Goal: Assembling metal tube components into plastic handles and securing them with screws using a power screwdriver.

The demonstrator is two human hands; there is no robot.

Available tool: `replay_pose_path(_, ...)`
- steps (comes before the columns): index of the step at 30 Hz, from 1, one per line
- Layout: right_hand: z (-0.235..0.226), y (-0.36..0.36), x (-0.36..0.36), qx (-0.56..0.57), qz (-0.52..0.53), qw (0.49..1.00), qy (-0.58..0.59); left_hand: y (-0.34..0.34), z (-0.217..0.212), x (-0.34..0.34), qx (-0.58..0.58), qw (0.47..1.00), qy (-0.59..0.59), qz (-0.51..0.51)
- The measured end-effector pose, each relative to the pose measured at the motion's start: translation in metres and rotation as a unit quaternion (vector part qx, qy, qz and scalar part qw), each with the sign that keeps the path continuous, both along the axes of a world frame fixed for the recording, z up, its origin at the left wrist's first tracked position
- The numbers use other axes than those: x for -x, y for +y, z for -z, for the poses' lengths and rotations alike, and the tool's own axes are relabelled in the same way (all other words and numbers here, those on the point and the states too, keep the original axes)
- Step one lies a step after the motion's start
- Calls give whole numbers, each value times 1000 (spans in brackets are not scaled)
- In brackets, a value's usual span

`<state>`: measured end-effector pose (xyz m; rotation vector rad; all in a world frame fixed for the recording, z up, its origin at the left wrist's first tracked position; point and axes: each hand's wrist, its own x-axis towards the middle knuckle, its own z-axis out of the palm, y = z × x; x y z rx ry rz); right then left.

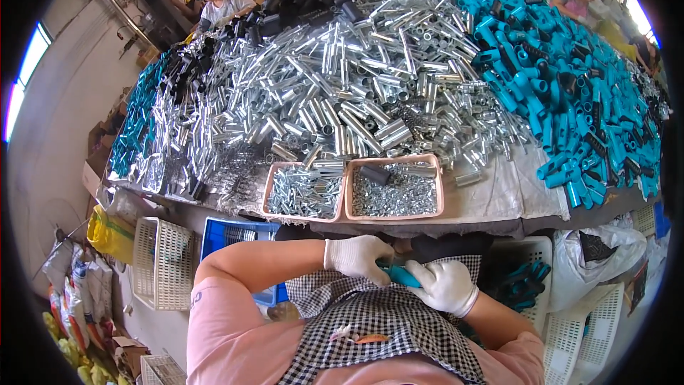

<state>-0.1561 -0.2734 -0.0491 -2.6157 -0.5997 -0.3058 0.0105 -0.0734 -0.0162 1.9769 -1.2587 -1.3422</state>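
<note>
The left hand point(361, 258) and right hand point(447, 286), both gloved, hold one teal plastic handle point(402, 276) short of the table's point(509, 196) near edge; fingers of both pinch it. Teal parts point(527, 283) in the white crate point(546, 260) may be finished; unconfirmed. Much appears left: steel tubes point(342, 117) fill the table's middle, teal handles point(563, 93) its right edge.

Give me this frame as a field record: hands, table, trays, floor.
left hand: white glove, at the teal part
right hand: white glove, gripping the teal part
table middle: silver tubes
table right: teal pile
left tray: metal pins
right tray: metal bits, black piece
floor left: white basket, blue crate
</note>
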Motion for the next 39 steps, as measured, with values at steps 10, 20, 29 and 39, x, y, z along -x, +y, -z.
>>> replay_pose_path(10,7,-24,-15,1,-7,991,-132,-21,-1,-17,-44,993,105,-12)
replay_pose_path(20,-5,-21,-19,-248,-43,931,266,-30,-24,-15,-23,995,-65,71)
replay_pose_path(29,-13,-4,-10,-112,-13,981,158,-20,-34,-2,37,991,-106,68)
replay_pose_path(39,-15,4,10,-755,25,571,320,-30,-39,-73,30,894,-313,-319)
